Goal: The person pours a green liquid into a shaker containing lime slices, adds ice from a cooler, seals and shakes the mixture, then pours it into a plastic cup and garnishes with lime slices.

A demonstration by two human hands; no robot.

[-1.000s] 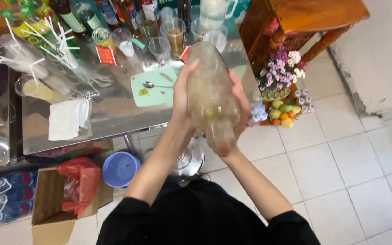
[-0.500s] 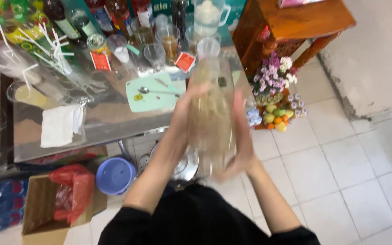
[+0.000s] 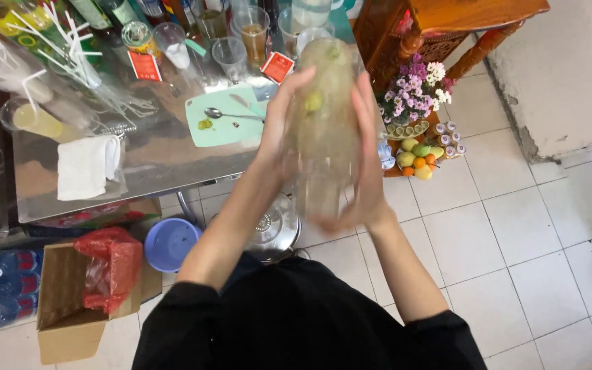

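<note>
— Shaker point(image 3: 323, 130) first: what do we see of it?

— We see a clear plastic shaker, blurred, with a pale cloudy drink and a few yellow-green bits inside. It sits upright in the air, in front of the bench point(image 3: 152, 164) edge and above the tiled floor point(image 3: 515, 233).

— And our hands?

— Our left hand point(image 3: 282, 116) presses its left side, our right hand point(image 3: 368, 157) its right side and lower end. The fingers of both are clamped on it.

— Anything close by?

— A green cutting board point(image 3: 224, 127) with a spoon point(image 3: 231, 115) lies on the bench just beside the left hand.
</note>
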